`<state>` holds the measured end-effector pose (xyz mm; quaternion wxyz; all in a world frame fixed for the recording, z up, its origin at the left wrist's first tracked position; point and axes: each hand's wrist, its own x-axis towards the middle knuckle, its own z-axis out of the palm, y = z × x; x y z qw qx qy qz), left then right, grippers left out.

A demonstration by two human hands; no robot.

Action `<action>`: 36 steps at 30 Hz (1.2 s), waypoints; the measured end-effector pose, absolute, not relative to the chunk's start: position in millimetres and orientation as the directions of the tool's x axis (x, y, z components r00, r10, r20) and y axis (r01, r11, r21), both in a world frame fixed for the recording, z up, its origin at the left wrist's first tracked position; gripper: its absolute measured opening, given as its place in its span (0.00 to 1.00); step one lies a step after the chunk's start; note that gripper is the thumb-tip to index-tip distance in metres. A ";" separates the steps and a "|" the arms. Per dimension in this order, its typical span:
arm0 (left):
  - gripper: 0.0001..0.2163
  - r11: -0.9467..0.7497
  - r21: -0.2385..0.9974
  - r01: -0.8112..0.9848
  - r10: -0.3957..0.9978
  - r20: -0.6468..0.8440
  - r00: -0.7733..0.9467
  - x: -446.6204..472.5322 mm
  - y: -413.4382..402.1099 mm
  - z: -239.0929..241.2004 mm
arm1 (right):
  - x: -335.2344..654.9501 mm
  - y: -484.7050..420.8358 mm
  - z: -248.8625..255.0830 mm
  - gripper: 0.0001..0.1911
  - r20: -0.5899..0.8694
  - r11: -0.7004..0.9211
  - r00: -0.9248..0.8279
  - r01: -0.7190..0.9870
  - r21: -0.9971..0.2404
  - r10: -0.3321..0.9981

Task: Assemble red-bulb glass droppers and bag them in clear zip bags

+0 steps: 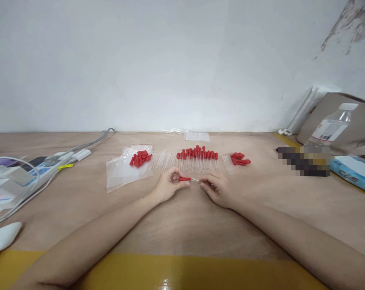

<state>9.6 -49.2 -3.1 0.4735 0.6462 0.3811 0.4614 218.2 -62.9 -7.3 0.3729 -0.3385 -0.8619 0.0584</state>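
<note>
Between thumb and fingers, my left hand [169, 185] pinches a red rubber dropper bulb [185, 179]. My right hand [217, 189] grips a clear glass dropper tube [195, 180], whose end points at the bulb's mouth; whether the two touch is too small to tell. Behind my hands lies a row of droppers with red bulbs fitted [197, 153]. Bare glass tubes [163, 160] lie left of that row, and a few more tubes [229, 164] lie to its right. Loose red bulbs [140, 158] rest on clear plastic bags [119, 173], with several other bulbs [240, 159] at the right.
A power strip [43, 171] with plugs and cables occupies the left side. At the right stand a plastic bottle [330, 127], a cardboard box [315, 108] and a blue tissue pack [351, 171]. Yellow tape [134, 270] runs along the table's front edge.
</note>
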 end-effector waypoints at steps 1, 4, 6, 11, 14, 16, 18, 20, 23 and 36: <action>0.17 -0.260 0.964 0.055 0.928 0.234 0.289 9.8 -49.8 -2.4 | 218.3 -62.5 -7.7 0.08 0.603 0.763 -0.492 0.540 -0.355 0.628; 0.17 -0.252 0.967 0.043 0.931 0.230 0.282 10.4 -51.0 -1.2 | 218.3 -61.9 -7.7 0.08 0.595 0.752 -0.484 0.548 -0.366 0.642; 0.17 -0.234 0.972 0.029 0.937 0.217 0.272 10.9 -51.4 -1.4 | 218.1 -61.6 -7.3 0.08 0.593 0.750 -0.482 0.550 -0.368 0.645; 0.16 -0.215 0.976 -0.026 0.938 0.214 0.274 12.3 -52.3 -3.4 | 217.6 -60.8 -8.0 0.08 0.600 0.768 -0.500 0.533 -0.355 0.624; 0.14 -0.254 0.966 0.037 0.928 0.233 0.291 12.6 -53.1 -4.7 | 217.7 -60.3 -8.8 0.08 0.603 0.781 -0.514 0.517 -0.350 0.610; 0.13 -0.283 0.948 0.146 0.923 0.227 0.312 12.7 -54.5 -5.1 | 218.1 -60.0 -9.2 0.08 0.603 0.789 -0.524 0.509 -0.345 0.602; 0.11 -0.313 0.918 0.244 0.915 0.223 0.335 12.9 -56.9 -4.3 | 218.5 -59.7 -9.6 0.09 0.599 0.794 -0.534 0.504 -0.341 0.596; 0.11 -0.353 0.889 0.290 0.900 0.238 0.364 13.1 -60.3 -2.1 | 219.3 -59.1 -10.0 0.09 0.602 0.799 -0.539 0.501 -0.333 0.589; 0.10 -0.412 0.862 0.297 0.864 0.265 0.428 13.2 -65.2 1.9 | 221.4 -56.5 -11.0 0.09 0.614 0.817 -0.553 0.481 -0.318 0.564; 0.09 -0.563 0.646 0.516 0.807 0.296 0.511 11.5 -69.5 5.9 | 223.7 -53.8 -9.2 0.13 0.645 0.845 -0.651 0.534 0.014 0.401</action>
